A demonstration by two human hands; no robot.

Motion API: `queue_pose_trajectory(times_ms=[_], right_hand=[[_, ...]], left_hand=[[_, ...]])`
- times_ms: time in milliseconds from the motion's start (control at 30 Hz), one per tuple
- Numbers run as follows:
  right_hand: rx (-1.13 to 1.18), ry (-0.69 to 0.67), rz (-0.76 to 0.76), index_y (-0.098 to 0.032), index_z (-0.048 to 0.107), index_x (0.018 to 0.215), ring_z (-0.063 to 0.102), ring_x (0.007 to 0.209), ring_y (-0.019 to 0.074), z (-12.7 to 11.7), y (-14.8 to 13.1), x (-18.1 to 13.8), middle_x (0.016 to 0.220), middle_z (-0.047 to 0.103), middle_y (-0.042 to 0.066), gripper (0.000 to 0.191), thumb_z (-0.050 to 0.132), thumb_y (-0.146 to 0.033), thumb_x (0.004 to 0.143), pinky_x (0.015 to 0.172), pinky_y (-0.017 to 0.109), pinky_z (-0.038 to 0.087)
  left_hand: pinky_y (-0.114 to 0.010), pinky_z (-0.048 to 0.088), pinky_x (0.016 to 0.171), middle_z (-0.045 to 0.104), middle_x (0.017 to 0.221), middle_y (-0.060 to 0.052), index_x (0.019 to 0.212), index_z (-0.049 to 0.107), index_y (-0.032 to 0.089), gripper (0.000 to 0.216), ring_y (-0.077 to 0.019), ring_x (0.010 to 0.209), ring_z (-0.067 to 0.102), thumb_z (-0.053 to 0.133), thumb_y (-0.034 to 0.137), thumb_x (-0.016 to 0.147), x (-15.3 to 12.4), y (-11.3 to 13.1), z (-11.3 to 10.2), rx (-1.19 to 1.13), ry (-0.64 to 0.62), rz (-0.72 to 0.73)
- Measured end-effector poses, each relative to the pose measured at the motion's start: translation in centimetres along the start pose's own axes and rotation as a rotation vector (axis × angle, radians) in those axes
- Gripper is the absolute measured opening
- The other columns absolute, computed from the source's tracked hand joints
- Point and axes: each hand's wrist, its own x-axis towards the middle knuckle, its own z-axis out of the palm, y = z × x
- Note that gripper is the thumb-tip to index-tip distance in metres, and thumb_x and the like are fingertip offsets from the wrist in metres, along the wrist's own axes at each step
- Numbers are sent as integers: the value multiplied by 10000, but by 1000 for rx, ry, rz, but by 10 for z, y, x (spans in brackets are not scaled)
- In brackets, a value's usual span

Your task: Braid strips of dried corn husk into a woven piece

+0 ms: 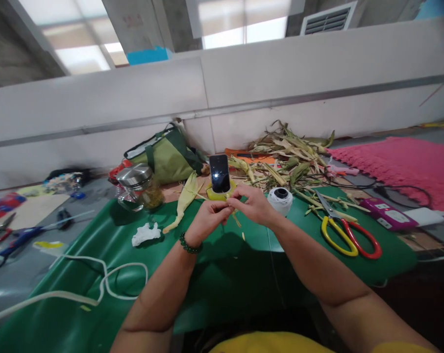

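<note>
My left hand (206,221), a dark green bead bracelet (190,243) on its wrist, is closed in a pinch just below the phone. Against it, fingertips nearly touching, my right hand (256,206) pinches too. Between them shows a thin pale-yellow corn husk strip (237,219), its end hanging down; the rest is hidden by the fingers. Left of the hands lies a larger corn husk (185,198). A spool of white thread (280,201) stands right beside my right hand. The phone (220,174) leans upright behind both hands, in front of a yellow roll (211,193).
Scissors (347,235) with yellow and red handles lie right on the green mat (229,294). Dry husks (291,147) are heaped behind. A glass jar (135,189), crumpled tissue (146,235), green bag (166,154) and white cable (105,277) are at left; a pink cloth (402,164) lies far right.
</note>
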Motion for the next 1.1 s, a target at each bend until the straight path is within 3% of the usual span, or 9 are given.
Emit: queue_pose_trajectory(times_ms=[200, 367, 467, 533, 600, 700, 833, 967, 1100], right_hand=[[118, 73, 31, -187, 543, 659, 501, 646, 120, 4, -3, 1, 672, 556, 3, 210, 546, -304, 833, 630, 256, 409], [252, 339, 175, -193, 527, 640, 376, 536, 96, -19, 5, 9, 570, 425, -39, 310, 583, -436, 823, 513, 241, 327], [246, 412, 179, -189, 536, 638, 353, 524, 90, -29, 7, 11, 558, 405, -43, 322, 630, -453, 796, 494, 238, 299], [258, 415, 186, -187, 542, 629, 369, 526, 92, -26, 5, 10, 560, 422, -37, 326, 633, -457, 788, 501, 241, 315], [276, 424, 202, -188, 550, 633, 390, 532, 96, -17, 1, 8, 572, 446, -29, 315, 632, -455, 779, 512, 244, 337], [316, 463, 239, -192, 558, 662, 404, 538, 96, -1, -4, 5, 585, 469, -29, 282, 616, -444, 776, 513, 240, 352], [430, 458, 293, -201, 551, 681, 418, 517, 90, 15, -9, 2, 545, 467, -43, 262, 600, -438, 783, 508, 223, 381], [512, 416, 316, -204, 539, 694, 476, 507, 91, 19, -8, 2, 565, 523, -37, 269, 601, -453, 775, 513, 228, 427], [545, 184, 354, -196, 524, 655, 486, 456, 85, 17, 0, 4, 518, 527, -50, 282, 659, -435, 715, 481, 229, 424]], left_hand=[[-213, 370, 503, 564, 554, 11, 766, 741, 129, 232, -91, 509, 461, 605, 317, 773, -4, 3, 9, 85, -45, 60], [-222, 438, 591, 687, 673, -27, 781, 768, 151, 193, -119, 593, 556, 583, 202, 766, -9, 4, 33, 236, -268, 42], [-236, 438, 597, 707, 728, -29, 865, 765, 166, 200, -128, 603, 563, 613, 202, 741, -4, 1, 21, 287, -155, 34], [-238, 440, 608, 677, 673, -21, 747, 740, 169, 128, -130, 612, 555, 654, 262, 731, 2, -1, 2, 228, 63, 47], [-238, 422, 564, 589, 556, -2, 702, 709, 161, 273, -118, 548, 506, 615, 404, 785, 7, -3, -13, 75, 266, 53], [-252, 447, 613, 574, 560, -2, 841, 743, 136, 447, -123, 584, 519, 598, 554, 776, 8, -3, -14, -148, 195, 37], [-253, 433, 665, 663, 746, -13, 1062, 729, 155, 495, -121, 675, 525, 770, 432, 653, 5, -2, 8, -221, 188, 50], [-283, 442, 722, 679, 787, -42, 843, 758, 152, 313, -159, 762, 552, 714, 433, 713, 5, -2, 15, -192, 292, 116], [-271, 424, 674, 633, 703, -31, 688, 693, 148, 275, -149, 703, 530, 685, 419, 734, 8, -4, 6, -84, 337, 152]])
